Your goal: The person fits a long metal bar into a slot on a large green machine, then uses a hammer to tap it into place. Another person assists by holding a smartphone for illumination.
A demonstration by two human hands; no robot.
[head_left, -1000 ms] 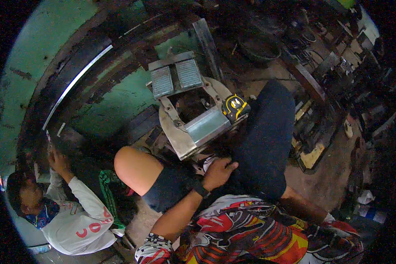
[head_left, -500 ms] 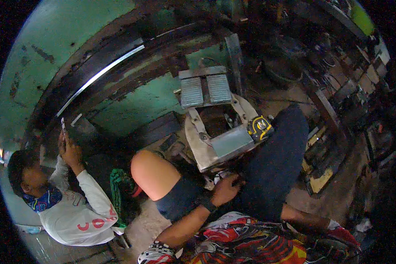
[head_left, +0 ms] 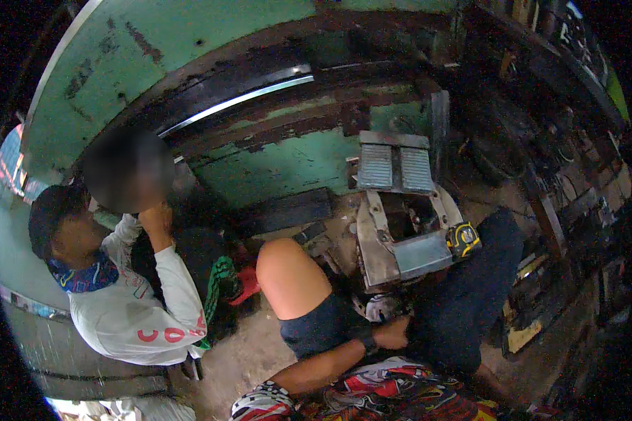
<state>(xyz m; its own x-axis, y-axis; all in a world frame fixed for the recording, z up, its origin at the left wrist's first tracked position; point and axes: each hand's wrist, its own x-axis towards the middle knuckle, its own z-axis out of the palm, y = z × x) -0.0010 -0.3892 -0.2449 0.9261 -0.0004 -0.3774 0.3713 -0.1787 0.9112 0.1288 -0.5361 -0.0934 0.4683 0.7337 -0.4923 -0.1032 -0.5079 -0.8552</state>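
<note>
My left hand (head_left: 395, 332), with a dark band at the wrist, rests between my thighs near the edge of my dark shorts (head_left: 456, 309). Its fingers are in shadow, so whether they hold anything does not show. Of my right arm, only a bit of forearm (head_left: 495, 384) shows beside my right thigh; the hand is hidden. In front of my knees stands a worn metal machine base (head_left: 379, 259) with a square opening and two ribbed grey plates (head_left: 415, 168) at its far end. On its right corner sits a yellow-and-black tape measure (head_left: 463, 240), close to my right leg.
To my left, a person in a white long-sleeved top (head_left: 130, 309) has raised hands. A bright metal strip (head_left: 239, 104) runs along the green wall (head_left: 281, 165). Dark metal stock and racks (head_left: 541, 203) crowd the right side. A dark block (head_left: 288, 210) lies by the wall.
My view has swung left, so the machine and my knees appear farther right and lower. My left hand stays between my thighs. Less of my right forearm shows.
</note>
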